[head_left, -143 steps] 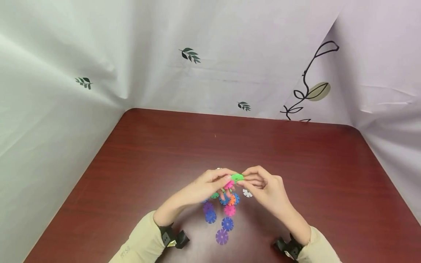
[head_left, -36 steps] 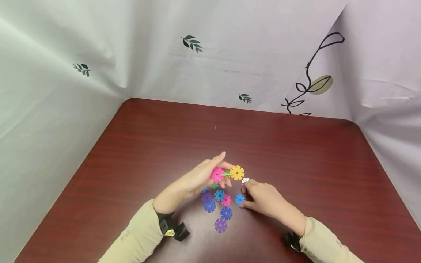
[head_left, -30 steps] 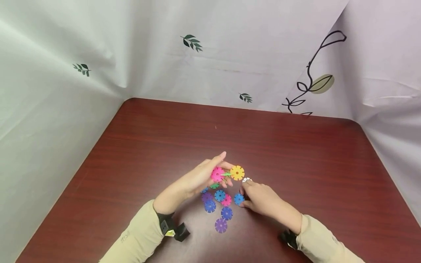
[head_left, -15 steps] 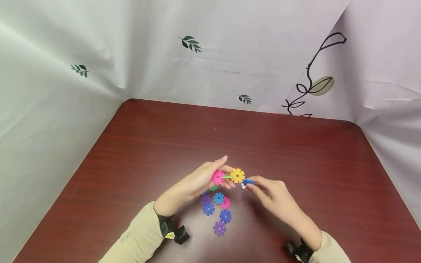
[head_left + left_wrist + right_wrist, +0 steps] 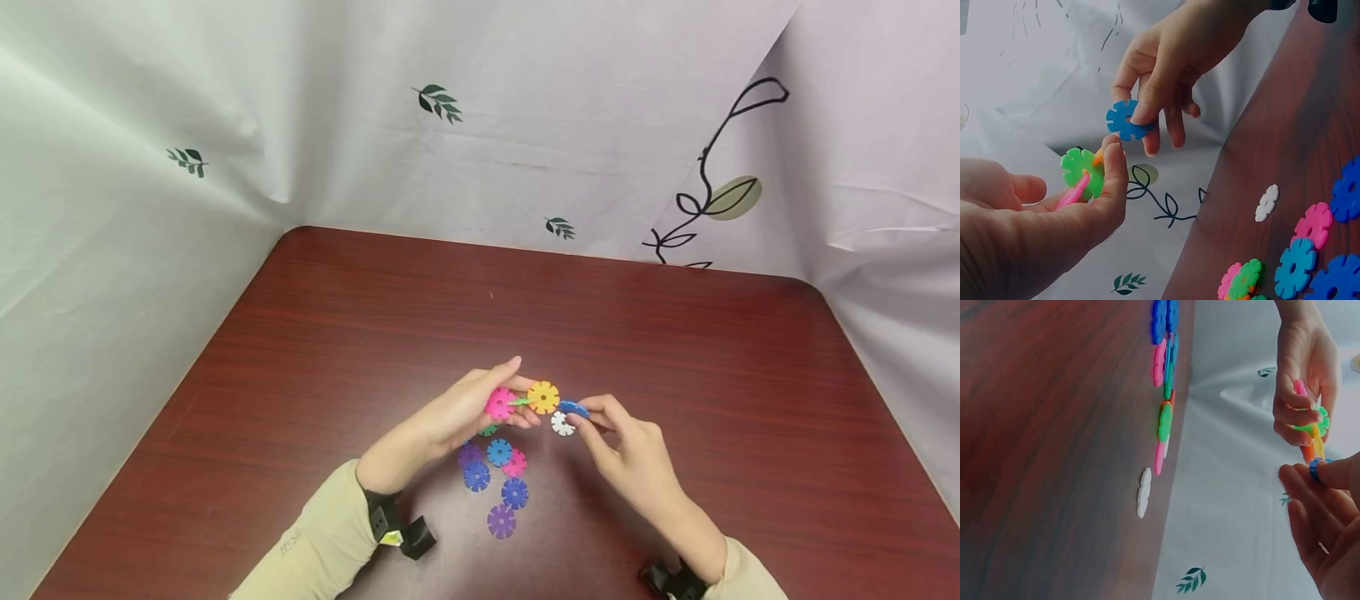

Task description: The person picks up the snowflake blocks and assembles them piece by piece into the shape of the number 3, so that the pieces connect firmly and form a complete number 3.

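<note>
My left hand holds a short chain of notched plastic discs along its fingers. A pink disc lies nearest the palm, a green disc stands edge-on beside it, and a yellow disc sticks out past the fingertips. Between thumb and fingers, my right hand pinches a blue disc, tilted nearly flat, with its rim right at the yellow disc's edge. In the left wrist view the blue disc shows its face, and the left fingers partly hide the chain's far end.
Below the hands, several loose discs lie on the dark red table: a white disc, a light blue disc, a pink one and a purple disc. Pale cloth hangs behind and at both sides.
Both hands were together at the green disc; then the yellow disc shows on the chain. My right hand has picked the blue disc off the table and raised it to the yellow disc.
</note>
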Action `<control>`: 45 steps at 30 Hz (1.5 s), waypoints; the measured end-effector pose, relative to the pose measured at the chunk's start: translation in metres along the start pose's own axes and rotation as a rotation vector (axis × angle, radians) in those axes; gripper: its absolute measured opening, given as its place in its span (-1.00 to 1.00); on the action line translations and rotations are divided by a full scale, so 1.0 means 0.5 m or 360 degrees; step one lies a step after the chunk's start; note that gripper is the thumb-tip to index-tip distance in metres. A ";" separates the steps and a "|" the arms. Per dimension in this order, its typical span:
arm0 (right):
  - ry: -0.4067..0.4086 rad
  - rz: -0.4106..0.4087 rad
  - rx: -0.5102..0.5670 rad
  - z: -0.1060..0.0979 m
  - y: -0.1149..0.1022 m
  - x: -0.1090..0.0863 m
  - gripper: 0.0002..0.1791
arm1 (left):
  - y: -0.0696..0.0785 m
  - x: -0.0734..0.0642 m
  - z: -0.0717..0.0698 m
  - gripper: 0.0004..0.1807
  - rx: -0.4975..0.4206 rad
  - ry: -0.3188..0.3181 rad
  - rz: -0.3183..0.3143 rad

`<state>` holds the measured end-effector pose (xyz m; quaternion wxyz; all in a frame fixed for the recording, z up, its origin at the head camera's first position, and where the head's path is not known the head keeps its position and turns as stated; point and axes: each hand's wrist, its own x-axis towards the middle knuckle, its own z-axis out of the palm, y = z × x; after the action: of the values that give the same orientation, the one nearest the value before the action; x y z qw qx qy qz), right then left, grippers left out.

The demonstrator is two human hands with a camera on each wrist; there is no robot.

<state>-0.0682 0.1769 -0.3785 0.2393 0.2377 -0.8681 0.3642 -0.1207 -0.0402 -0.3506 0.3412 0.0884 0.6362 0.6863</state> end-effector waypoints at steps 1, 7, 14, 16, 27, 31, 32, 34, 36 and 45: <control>0.0010 -0.0009 0.0003 0.000 0.000 0.000 -0.70 | 0.001 0.000 0.002 -0.35 -0.0007 0.0000 0.0005; 0.0058 -0.0060 0.0004 0.003 0.000 0.001 -0.68 | 0.001 0.004 0.008 -0.42 -0.0026 0.0029 0.0029; 0.0056 -0.0072 -0.0049 0.002 0.004 0.001 -0.67 | 0.001 0.005 0.009 -0.45 -0.0030 0.0009 0.0040; 0.0057 -0.0070 -0.0067 0.001 0.005 0.000 -0.72 | 0.001 0.006 0.009 -0.46 -0.0028 -0.0006 0.0040; 0.0209 -0.0274 -0.0208 0.003 -0.001 0.003 -0.68 | -0.002 0.009 0.011 -0.64 -0.0002 -0.0053 0.0049; 0.0249 -0.0344 -0.0242 0.004 -0.003 0.005 -0.68 | -0.004 0.009 0.013 -0.66 -0.0021 -0.0068 0.0047; 0.0259 -0.0364 -0.0249 0.004 -0.003 0.005 -0.68 | -0.004 0.009 0.014 -0.67 -0.0016 -0.0068 0.0059; 0.0269 -0.0397 -0.0254 0.005 -0.003 0.005 -0.68 | -0.005 0.011 0.017 -0.68 -0.0012 -0.0065 0.0078; 0.0272 -0.0420 -0.0261 0.007 -0.003 0.005 -0.68 | -0.005 0.012 0.020 -0.68 0.0016 -0.0056 0.0091; 0.0309 -0.0444 -0.0183 0.008 -0.006 0.006 -0.68 | -0.003 0.010 0.030 -0.71 -0.0003 -0.0102 0.0066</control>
<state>-0.0700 0.1714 -0.3777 0.3834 0.3055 -0.8189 0.2986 -0.1155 -0.0250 -0.3508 0.3473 0.1231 0.6223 0.6907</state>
